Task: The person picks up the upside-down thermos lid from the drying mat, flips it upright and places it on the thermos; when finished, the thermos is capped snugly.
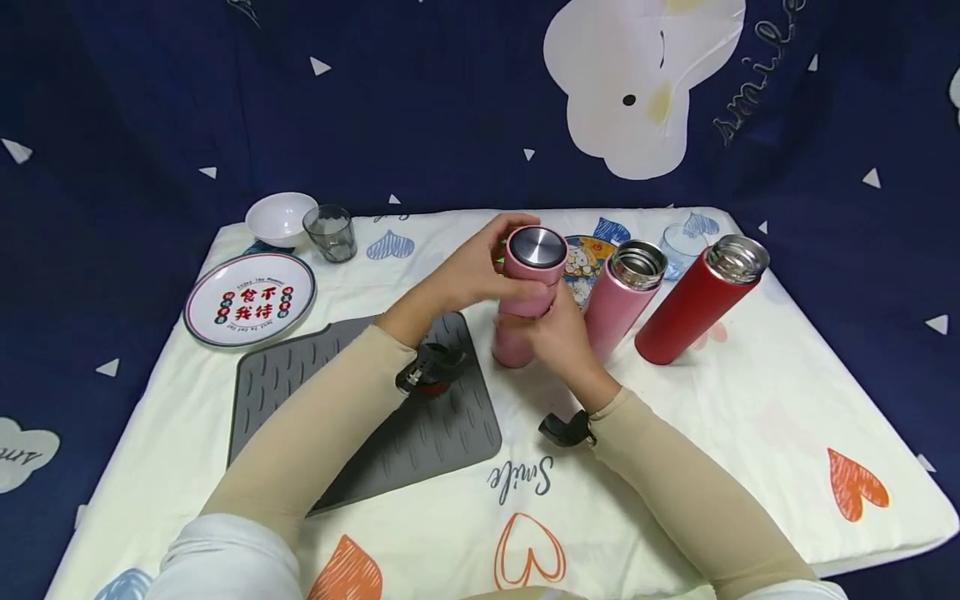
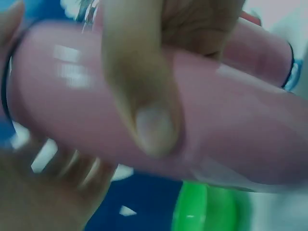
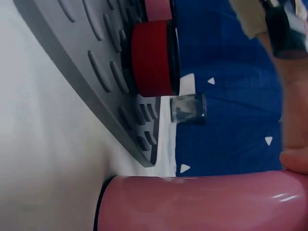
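Both hands grip one pink flask upright on the desk.
The right hand wraps the body of the pink flask, and the left hand curls round its capped top. Just beyond stand an open pink flask and a red flask.

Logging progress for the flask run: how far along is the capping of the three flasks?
Nothing finished. In hand: the left hand grips the steel-topped pink cap on the pink flask, whose body the right hand holds. Left: the second pink flask and the red flask stand open; a red lid lies on the grey ribbed mat.
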{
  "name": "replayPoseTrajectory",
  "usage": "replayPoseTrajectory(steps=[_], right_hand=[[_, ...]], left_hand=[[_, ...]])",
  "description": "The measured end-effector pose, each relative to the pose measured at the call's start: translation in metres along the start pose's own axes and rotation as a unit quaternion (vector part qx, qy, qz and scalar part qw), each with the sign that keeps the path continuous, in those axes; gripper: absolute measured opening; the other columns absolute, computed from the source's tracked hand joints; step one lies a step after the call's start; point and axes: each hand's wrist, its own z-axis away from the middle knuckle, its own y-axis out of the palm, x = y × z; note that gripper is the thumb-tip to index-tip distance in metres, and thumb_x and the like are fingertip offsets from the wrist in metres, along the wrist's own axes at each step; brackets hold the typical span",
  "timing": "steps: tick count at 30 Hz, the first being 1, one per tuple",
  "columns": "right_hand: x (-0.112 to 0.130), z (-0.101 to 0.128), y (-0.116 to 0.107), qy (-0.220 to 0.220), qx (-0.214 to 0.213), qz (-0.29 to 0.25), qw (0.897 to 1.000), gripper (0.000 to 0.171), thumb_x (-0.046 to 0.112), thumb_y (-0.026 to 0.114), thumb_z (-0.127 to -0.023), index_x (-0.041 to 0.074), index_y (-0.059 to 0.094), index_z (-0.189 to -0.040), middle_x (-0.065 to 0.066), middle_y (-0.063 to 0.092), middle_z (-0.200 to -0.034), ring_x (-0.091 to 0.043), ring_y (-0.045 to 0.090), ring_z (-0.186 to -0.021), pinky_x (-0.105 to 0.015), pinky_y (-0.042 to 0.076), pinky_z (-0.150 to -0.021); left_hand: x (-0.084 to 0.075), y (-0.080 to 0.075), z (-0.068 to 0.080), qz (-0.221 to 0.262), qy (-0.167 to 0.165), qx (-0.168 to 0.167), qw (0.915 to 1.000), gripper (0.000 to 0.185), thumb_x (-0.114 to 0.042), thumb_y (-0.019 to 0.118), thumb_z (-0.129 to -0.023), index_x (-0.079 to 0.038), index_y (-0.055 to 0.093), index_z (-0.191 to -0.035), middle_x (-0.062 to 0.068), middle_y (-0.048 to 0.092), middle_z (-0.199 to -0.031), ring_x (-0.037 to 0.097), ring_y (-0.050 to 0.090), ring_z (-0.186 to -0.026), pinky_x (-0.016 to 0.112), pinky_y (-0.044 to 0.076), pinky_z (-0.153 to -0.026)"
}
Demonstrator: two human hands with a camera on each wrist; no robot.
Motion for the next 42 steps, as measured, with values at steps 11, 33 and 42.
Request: replayPoseTrajectory(steps=[11,33,42], right_hand=[[-0.033,0.0,-0.001,0.037,-0.011,0.051,0.998,0.066,0.017,0.085,-0.071,0.011,0.051,-0.127,-0.002,0.064,-0.11,-0.018,0.059,-0.1,-0.04,0.044,-0.093],[-0.025,-0.003,0.0,0.031,-0.003,0.096,0.995,0.062,0.018,0.085,-0.069,0.011,0.056,-0.124,0.0,0.066,-0.108,-0.016,0.061,-0.098,-0.037,0.046,-0.091],[-0.021,-0.009,-0.007,0.046,-0.023,0.143,0.988,0.059,0.027,0.085,-0.069,0.012,0.057,-0.118,-0.001,0.067,-0.099,-0.018,0.062,-0.09,-0.037,0.049,-0.083]], left_hand=[[0.006,0.004,-0.002,0.167,-0.092,0.035,0.9811,0.06,0.011,0.072,-0.074,0.004,0.054,-0.131,0.015,0.063,-0.117,0.026,0.059,-0.109,0.036,0.044,-0.098],[-0.009,0.004,0.008,-0.068,-0.022,-0.059,0.9957,0.072,-0.027,0.089,-0.07,-0.008,0.055,-0.13,0.0,0.06,-0.117,0.016,0.057,-0.105,0.029,0.048,-0.089],[0.001,0.008,-0.002,0.097,-0.054,-0.053,0.9924,0.054,-0.001,0.081,-0.072,-0.001,0.063,-0.123,0.01,0.064,-0.112,0.023,0.058,-0.105,0.034,0.047,-0.092]])
